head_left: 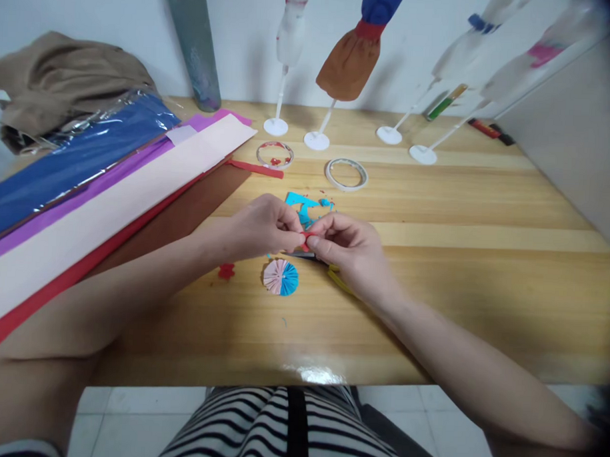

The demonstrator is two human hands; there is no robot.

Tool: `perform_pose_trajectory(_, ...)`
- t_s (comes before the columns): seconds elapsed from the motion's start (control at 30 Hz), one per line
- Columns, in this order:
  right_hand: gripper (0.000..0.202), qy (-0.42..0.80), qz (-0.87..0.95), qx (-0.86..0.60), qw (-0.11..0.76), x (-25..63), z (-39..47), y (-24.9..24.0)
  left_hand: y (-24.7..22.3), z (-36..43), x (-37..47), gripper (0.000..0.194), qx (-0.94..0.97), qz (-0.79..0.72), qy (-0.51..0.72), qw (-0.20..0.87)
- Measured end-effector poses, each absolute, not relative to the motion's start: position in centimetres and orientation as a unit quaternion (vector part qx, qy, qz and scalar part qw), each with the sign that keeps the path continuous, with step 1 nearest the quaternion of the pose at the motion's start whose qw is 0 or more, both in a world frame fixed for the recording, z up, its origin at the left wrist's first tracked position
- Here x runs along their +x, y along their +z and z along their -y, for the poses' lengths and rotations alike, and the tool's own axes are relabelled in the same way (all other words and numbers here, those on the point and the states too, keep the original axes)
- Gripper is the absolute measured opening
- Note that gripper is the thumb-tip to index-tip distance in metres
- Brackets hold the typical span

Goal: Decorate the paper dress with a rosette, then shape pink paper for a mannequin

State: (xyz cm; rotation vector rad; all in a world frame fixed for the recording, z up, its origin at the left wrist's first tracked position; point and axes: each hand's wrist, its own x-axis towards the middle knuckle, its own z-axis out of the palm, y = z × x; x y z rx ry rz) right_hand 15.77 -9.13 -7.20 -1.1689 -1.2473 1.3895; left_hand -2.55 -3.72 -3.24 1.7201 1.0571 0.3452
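Observation:
Between the fingertips of both hands is a small piece of red paper (306, 240), partly hidden by the fingers. My left hand (265, 226) pinches it from the left, and my right hand (347, 246) pinches it from the right. Under my right hand lie scissors with a yellow handle (339, 280), mostly covered. Just below the hands rests a pleated paper rosette (281, 278), half pink and half blue. A small red paper flower shape (226, 272) lies to its left. Blue paper scraps (306, 205) are scattered behind my fingers.
Stacked coloured sheets (120, 202) fill the left side, beside a brown cloth (70, 80). Two tape rolls (346, 174) lie behind the scraps. Along the wall stand a bottle (196, 51) and several mannequin forms on white stands, one in a brown skirt (349, 63).

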Motion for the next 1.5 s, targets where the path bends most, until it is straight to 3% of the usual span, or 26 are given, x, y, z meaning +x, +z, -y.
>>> perform_pose_trajectory(0.23, 0.022, 0.577, 0.479, -0.464, 0.472, 15.9, 9.2, -7.3, -3.2, 3.8, -2.7, 0.015, 0.736, -0.434, 0.15, 0.498)
perform_pose_trajectory(0.8, 0.026, 0.557, 0.463, -0.5, 0.476, 16.1, 9.5, -7.4, -1.6, 4.0, -2.5, 0.028, 0.649, -0.481, 0.143, 0.571)
perform_pose_trajectory(0.97, 0.028, 0.548, 0.457, -0.5, 0.491, 16.0, 9.6, -7.2, -2.4, 4.3, -2.1, 0.005, 0.615, -0.466, 0.175, 0.611)
perform_pose_trajectory(1.5, 0.03, 0.575, 0.445, -0.491, 0.48, 16.3, 9.8, -6.9, -2.0, 4.6, -1.8, 0.018, 0.557, -0.475, 0.189, 0.655)
